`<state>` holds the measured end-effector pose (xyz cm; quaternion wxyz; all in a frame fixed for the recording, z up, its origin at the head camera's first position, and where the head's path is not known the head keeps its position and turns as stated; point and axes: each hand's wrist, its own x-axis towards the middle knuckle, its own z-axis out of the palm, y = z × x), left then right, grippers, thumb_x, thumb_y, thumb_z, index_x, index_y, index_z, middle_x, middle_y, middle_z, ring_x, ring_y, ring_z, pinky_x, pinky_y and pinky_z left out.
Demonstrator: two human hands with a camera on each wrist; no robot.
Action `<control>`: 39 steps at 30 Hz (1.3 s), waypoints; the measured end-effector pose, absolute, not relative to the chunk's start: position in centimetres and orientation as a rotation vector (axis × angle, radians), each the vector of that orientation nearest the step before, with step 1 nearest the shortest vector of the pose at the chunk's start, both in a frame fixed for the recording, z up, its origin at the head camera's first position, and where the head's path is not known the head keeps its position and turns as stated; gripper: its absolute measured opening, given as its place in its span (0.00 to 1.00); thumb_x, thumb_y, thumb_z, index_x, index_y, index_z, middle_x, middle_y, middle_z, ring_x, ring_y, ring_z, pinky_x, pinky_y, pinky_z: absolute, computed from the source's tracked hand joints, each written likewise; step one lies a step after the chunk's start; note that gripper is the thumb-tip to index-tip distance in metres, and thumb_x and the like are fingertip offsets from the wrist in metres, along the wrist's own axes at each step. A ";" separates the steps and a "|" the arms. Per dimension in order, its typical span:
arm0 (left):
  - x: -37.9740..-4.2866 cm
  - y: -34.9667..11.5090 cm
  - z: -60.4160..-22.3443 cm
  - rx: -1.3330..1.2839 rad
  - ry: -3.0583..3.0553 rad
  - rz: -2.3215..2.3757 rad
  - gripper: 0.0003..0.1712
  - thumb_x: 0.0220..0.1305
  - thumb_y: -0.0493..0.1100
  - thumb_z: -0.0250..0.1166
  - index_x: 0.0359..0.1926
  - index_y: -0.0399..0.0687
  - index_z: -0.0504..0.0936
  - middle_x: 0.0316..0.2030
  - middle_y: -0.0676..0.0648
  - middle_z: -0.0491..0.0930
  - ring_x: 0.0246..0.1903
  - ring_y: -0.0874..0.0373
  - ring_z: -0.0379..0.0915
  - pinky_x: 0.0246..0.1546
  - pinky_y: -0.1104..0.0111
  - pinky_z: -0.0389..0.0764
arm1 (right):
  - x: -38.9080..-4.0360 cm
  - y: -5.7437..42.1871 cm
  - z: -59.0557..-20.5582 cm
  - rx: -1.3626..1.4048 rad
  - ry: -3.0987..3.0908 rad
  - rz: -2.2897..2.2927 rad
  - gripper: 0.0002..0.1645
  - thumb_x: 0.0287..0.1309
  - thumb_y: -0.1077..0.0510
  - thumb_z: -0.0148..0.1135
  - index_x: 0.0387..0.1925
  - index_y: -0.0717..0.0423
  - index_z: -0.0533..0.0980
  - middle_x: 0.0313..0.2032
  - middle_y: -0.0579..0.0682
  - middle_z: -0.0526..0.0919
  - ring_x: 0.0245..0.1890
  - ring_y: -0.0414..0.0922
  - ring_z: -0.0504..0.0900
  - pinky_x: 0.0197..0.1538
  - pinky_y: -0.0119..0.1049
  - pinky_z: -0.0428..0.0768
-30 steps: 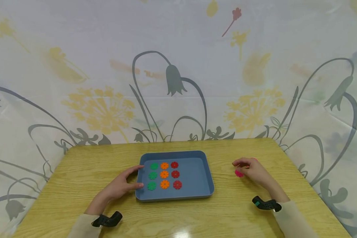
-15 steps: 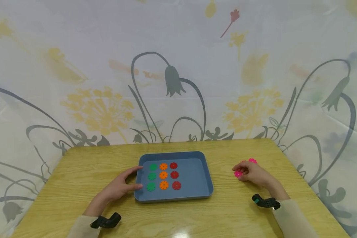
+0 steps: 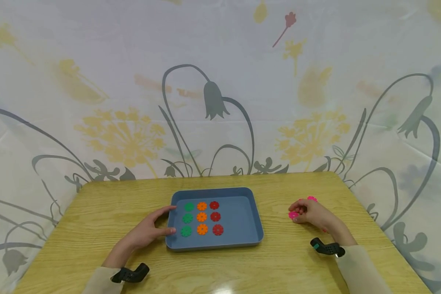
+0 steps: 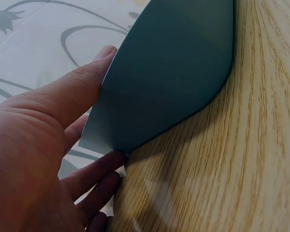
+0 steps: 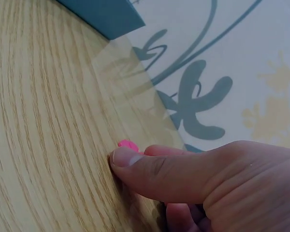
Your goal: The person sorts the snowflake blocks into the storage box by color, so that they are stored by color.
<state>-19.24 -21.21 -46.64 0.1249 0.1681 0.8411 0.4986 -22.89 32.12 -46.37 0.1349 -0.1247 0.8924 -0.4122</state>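
A blue-grey tray (image 3: 242,222) lies on the wooden table with green (image 3: 187,218), orange (image 3: 202,217) and red (image 3: 215,217) notched flower discs in three columns; its right part shows bare floor. My left hand (image 3: 147,229) holds the tray's left side, thumb and fingers spread along the rim (image 4: 99,104). To the right of the tray, my right hand (image 3: 316,216) pinches a pink flower disc (image 3: 292,214) between thumb and fingers, low over the table. In the right wrist view, only a bit of that pink disc (image 5: 129,145) shows past the thumb.
Another pink disc (image 3: 312,199) lies just behind the right hand, and small pink-red bits peek out around that hand. The wooden table (image 3: 220,267) ends at a flower-printed cloth (image 3: 220,134) hanging behind it. Each wrist wears a black band (image 3: 327,247).
My right thumb and fingers have closed on the pink disc, and the hand has shifted slightly. The left hand stays at the tray's side; the discs in the tray have not moved.
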 end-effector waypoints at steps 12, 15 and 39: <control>-19.3 -21.3 -46.9 0.477 2.436 1.456 0.39 0.56 0.48 0.68 0.67 0.52 0.64 0.67 0.40 0.57 0.67 0.41 0.44 0.61 0.43 0.49 | -23.1 31.9 -46.1 -0.389 2.571 -1.225 0.18 0.45 0.62 0.73 0.35 0.63 0.73 0.28 0.52 0.70 0.28 0.47 0.66 0.29 0.32 0.69; -19.3 -21.3 -46.9 0.481 2.431 1.459 0.39 0.57 0.48 0.68 0.67 0.52 0.63 0.67 0.40 0.56 0.67 0.41 0.44 0.61 0.43 0.49 | -23.0 32.1 -46.2 -0.380 2.572 -1.251 0.17 0.47 0.63 0.71 0.36 0.62 0.72 0.28 0.53 0.71 0.29 0.47 0.68 0.30 0.32 0.71; -19.3 -21.4 -46.9 0.523 2.458 1.446 0.39 0.57 0.50 0.68 0.68 0.51 0.63 0.67 0.40 0.57 0.67 0.40 0.45 0.61 0.42 0.50 | -22.8 32.2 -46.8 -0.165 2.498 -1.586 0.18 0.64 0.60 0.56 0.51 0.68 0.74 0.45 0.60 0.79 0.36 0.46 0.80 0.37 0.36 0.81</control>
